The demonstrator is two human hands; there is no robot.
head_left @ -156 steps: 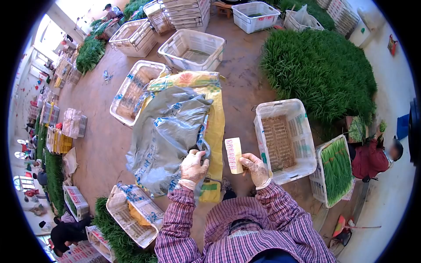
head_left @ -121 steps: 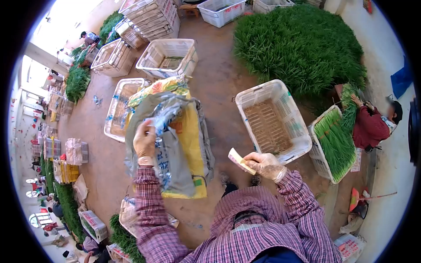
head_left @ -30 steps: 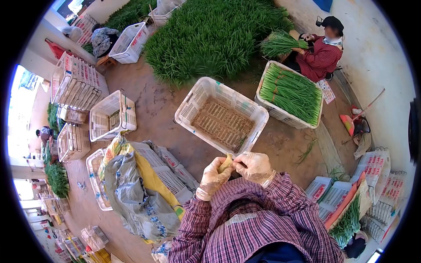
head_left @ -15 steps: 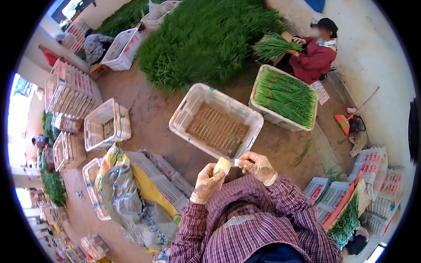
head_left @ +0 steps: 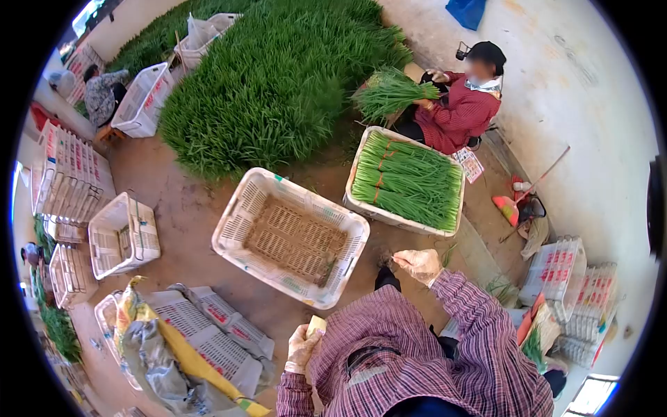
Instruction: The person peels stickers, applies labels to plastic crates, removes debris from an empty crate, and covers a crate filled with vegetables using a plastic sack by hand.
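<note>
My left hand [head_left: 301,349], in a pale, soiled glove, is closed around a small pale yellow block or roll [head_left: 317,325] near my lap; its exact kind does not show. My right hand [head_left: 418,265] is held out to the right with thumb and fingers pinched together. Whatever may be between those fingertips is too small to make out. Ahead of both hands stands a white plastic crate [head_left: 292,236] with a dirt-covered slatted floor. Beyond my right hand, another crate holds banded green stalks [head_left: 408,182].
A person in a red checked jacket [head_left: 455,111] holds green stalks beside a large heap of greens [head_left: 271,90]. Stacked crates [head_left: 73,167] stand at left. Yellow and grey sacking [head_left: 170,354] lies over crates at lower left. More crates [head_left: 556,278] and a broom [head_left: 511,208] are at right.
My hands have moved apart: the right outward and forward, the left down and left with the yellow piece. My view has shifted right, and my body has risen or leaned.
</note>
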